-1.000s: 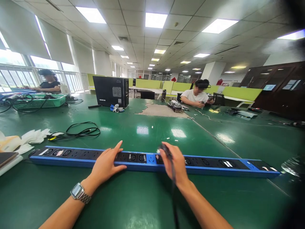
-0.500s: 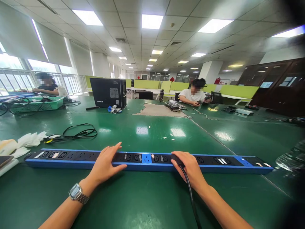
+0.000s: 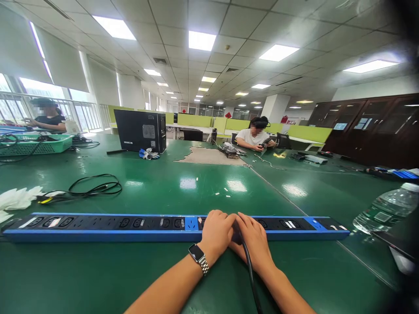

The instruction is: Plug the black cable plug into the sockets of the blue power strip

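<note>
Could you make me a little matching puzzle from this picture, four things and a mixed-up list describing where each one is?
1. Power strip
2. Black cord
3. Plastic bottle
4. Mesh basket

A. Clear, near the right edge
B. Blue-edged, partly hidden by the left hand and right hand
C. Green, near the left edge
D. Trailing to the bottom edge

Pairs: 1-B, 2-D, 3-A, 4-C

Office, with green desk partitions (image 3: 194, 120)
</note>
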The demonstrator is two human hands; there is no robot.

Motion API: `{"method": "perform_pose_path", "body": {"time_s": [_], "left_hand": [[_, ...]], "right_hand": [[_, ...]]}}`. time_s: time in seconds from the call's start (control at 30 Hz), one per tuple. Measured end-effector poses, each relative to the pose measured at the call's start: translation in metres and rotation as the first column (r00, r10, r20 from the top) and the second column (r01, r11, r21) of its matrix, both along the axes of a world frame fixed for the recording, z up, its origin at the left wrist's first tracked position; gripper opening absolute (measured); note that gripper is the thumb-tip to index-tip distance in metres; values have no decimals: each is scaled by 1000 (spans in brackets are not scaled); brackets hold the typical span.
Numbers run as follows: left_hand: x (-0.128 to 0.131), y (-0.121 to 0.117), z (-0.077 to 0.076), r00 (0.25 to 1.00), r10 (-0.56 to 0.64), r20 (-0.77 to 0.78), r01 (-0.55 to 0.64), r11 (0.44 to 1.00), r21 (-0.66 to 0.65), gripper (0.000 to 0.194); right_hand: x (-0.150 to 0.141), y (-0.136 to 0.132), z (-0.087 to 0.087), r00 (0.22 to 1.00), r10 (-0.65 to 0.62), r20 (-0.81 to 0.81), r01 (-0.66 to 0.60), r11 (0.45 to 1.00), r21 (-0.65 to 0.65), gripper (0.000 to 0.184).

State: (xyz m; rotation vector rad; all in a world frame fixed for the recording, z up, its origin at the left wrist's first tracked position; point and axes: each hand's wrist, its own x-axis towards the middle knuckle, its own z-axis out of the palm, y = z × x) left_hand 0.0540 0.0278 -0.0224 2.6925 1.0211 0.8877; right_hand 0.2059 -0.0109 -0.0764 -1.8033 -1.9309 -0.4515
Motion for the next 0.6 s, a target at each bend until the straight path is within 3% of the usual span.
{"method": "perform_pose_path", "body": {"time_s": [0.1,0.23,0.3,0.37,0.47,0.6], "left_hand": [[-9,-1,11,979,-11,204,-5,997,78,34],[-54,6,21,928,103,358,-125,991,40,33],[-84,12,16,919,212,332,-214,976,-32,32],[-111,15,7,930,248,270,-234,969,-86,32],[-132,13,-4,963,158,218,-134,984,-117,32],[-129,5,0,984,57,166,-42,995,-90,32]], "right_hand": [[-2,0,2,1000,-20,-6,20,1000,-9,64],[-4,-1,3,998,-48,-27,47,998,-28,71],[-3,-1,3,998,-51,-40,50,998,-34,72],[-3,-1,2,998,-47,-49,46,999,-27,72],[-3,0,0,998,-40,-55,39,999,-13,71],[-3,1,0,998,-35,-57,35,999,-2,70]]}}
